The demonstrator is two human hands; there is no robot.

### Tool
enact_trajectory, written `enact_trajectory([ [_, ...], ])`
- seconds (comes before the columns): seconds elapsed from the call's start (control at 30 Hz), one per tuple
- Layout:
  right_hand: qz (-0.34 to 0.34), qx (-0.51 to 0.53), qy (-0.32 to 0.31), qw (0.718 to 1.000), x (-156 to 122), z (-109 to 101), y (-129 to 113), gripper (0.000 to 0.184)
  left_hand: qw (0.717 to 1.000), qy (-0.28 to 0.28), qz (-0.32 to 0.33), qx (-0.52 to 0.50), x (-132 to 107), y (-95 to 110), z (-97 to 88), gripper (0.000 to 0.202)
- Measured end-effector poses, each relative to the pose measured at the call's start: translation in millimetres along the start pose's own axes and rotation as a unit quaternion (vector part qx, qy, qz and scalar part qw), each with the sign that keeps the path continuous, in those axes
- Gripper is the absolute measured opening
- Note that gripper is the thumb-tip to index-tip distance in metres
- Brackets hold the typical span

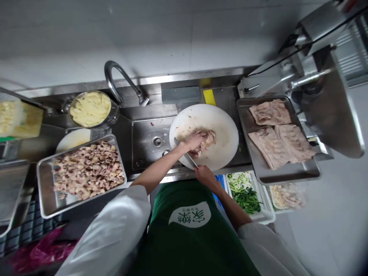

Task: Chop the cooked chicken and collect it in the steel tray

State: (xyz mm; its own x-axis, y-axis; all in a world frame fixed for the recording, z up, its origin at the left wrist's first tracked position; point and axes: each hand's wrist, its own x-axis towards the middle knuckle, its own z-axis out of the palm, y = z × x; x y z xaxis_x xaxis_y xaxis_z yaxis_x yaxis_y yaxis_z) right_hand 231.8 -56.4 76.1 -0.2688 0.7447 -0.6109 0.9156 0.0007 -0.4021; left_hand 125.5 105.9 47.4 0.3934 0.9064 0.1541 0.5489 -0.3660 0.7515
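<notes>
On the round white cutting board [224, 134] lies a pile of cooked meat [209, 142], partly cut into pieces. My left hand [195, 140] rests over the meat with its fingers curved down on it, gripping it against the board. A knife [191, 160] slants across the board's near left side, its blade left of the meat and passing partly behind my left wrist. My right hand [205, 175] is closed round the knife's handle at the board's near edge.
Left stands a metal tray [40, 180] of chopped meat, with a bowl of pale slices [90, 109] behind it. A sink [143, 134] and faucet [115, 78] adjoin the board. Right are a tray [276, 177] of large meat slabs, a slicing machine [330, 103] and a basket of greens [268, 203].
</notes>
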Motion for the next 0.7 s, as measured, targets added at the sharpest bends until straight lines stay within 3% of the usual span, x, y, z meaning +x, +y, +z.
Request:
enact_trajectory([
  [0.13,0.011,0.025,0.002,1.0,1,1,5,0.037,0.984,-0.161,0.071,0.024,3,-13,-9.4,0.019],
  [0.23,0.019,0.046,-0.006,0.999,0,-4,11,0.036,0.976,-0.214,0.042,-0.031,9,-23,-20.9,0.005],
  [0.37,0.03,0.058,-0.01,0.998,-7,-13,17,0.036,0.969,-0.159,-0.064,-0.178,8,-31,-30.5,0.017],
  [0.57,0.037,0.037,-0.024,0.998,-10,-13,23,0.039,0.942,-0.099,-0.116,-0.3,11,-30,-43.8,0.034],
  [0.7,0.03,0.038,-0.022,0.999,-7,-11,25,0.039,0.919,-0.015,-0.177,-0.352,8,-36,-50.8,0.038],
])
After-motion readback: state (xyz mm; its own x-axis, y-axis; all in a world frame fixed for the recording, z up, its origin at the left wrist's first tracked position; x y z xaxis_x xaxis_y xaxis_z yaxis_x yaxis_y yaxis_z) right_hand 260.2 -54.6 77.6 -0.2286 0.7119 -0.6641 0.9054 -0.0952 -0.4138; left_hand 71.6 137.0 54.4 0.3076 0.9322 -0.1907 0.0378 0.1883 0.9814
